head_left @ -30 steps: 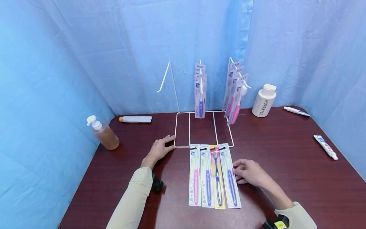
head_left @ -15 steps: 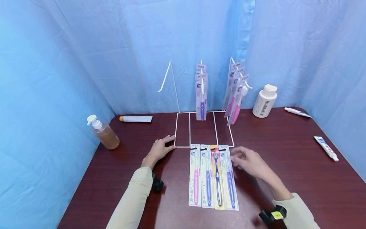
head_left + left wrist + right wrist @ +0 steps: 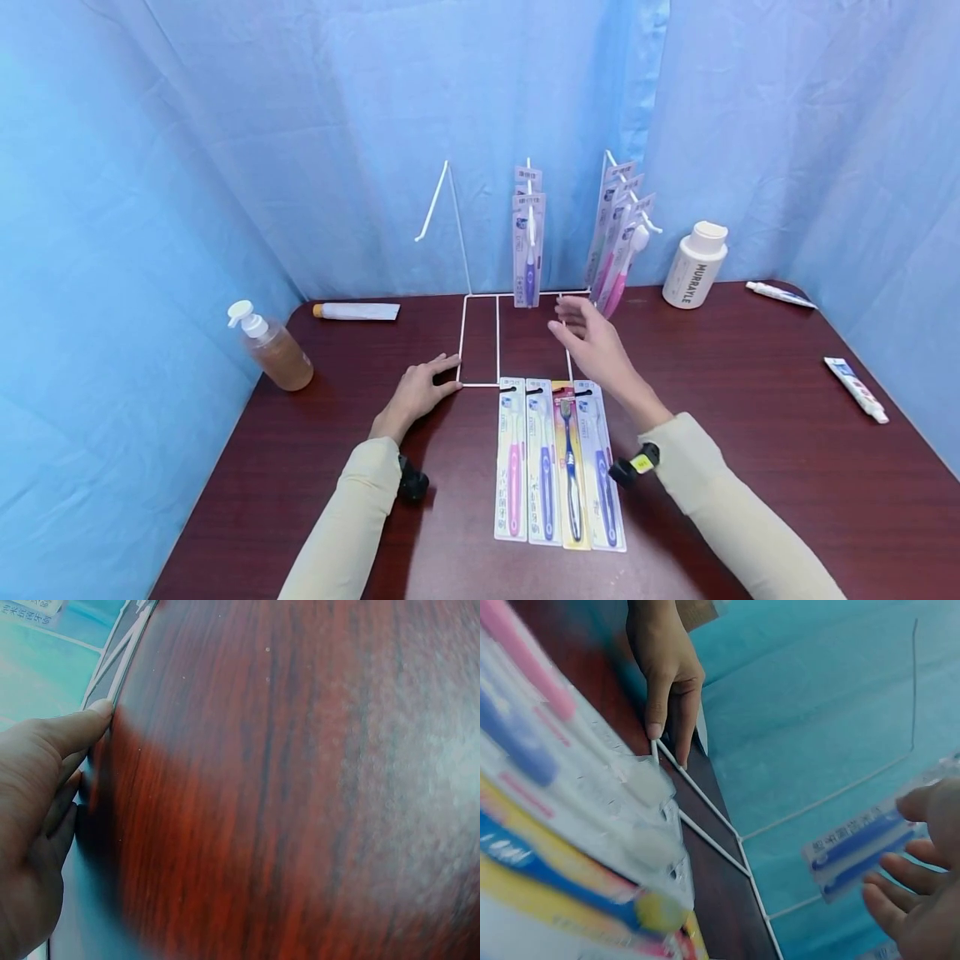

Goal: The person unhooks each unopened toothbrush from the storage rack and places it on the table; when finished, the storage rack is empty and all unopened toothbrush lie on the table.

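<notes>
White wire rack (image 3: 480, 333) stands at the middle of the dark red desk (image 3: 750, 433). Left hand (image 3: 415, 396) lies flat, fingers straight, touching the rack's front left corner. Right hand (image 3: 592, 342) is raised above the rack's base, fingers relaxed and holding nothing, near the hanging packs (image 3: 527, 242). Four packaged toothbrushes (image 3: 558, 458) lie side by side just in front of the rack.
</notes>
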The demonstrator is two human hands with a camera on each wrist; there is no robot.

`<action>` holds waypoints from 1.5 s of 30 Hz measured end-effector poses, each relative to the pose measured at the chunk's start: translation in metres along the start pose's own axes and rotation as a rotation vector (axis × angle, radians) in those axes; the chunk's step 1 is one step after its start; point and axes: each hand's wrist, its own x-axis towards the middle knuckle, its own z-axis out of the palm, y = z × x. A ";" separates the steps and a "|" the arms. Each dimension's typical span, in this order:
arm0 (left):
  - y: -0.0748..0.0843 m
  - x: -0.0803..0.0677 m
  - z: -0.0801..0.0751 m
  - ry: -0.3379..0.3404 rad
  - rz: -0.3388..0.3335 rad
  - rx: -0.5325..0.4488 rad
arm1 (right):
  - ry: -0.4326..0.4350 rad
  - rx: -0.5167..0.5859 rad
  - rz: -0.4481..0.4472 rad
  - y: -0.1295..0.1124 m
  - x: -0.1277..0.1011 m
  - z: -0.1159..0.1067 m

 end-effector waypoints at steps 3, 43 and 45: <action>0.000 0.000 0.000 0.000 0.006 0.006 | 0.061 0.004 -0.029 -0.002 0.015 0.008; -0.001 0.001 0.001 0.034 0.029 0.016 | 0.147 0.233 -0.180 -0.052 0.018 0.007; -0.001 0.001 0.000 0.034 0.026 0.009 | 0.122 0.224 -0.179 -0.055 0.009 0.003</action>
